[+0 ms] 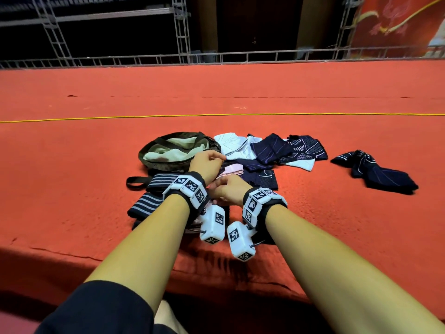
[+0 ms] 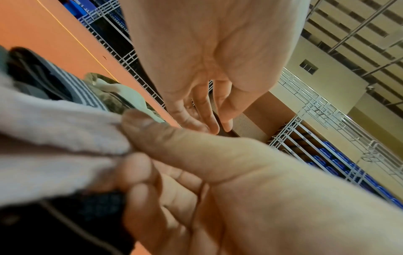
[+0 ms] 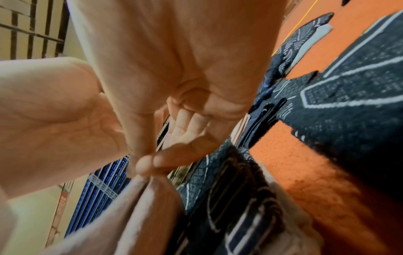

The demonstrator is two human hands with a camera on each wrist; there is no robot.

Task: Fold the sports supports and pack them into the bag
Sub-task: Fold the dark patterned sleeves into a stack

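A pale pink support [image 1: 232, 170] lies on the pile in front of me. My right hand [image 1: 227, 189] pinches its edge between thumb and forefinger; the right wrist view shows the pinch [image 3: 149, 166] on the doubled pink cloth [image 3: 130, 215]. My left hand [image 1: 208, 162] hovers just beyond, between the pile and the bag, fingers [image 2: 207, 110] loose and holding nothing. The olive bag [image 1: 144, 153] lies open at the left with its light lining showing. Two striped dark supports [image 1: 157, 180] rest folded near the left wrist.
Several dark patterned and white supports [image 1: 277, 150] are spread to the right of the bag, and one dark support [image 1: 375, 173] lies apart at far right. A yellow cord [image 1: 240, 115] crosses the red carpet [image 1: 72, 165] behind. The carpeted platform edge runs under my forearms.
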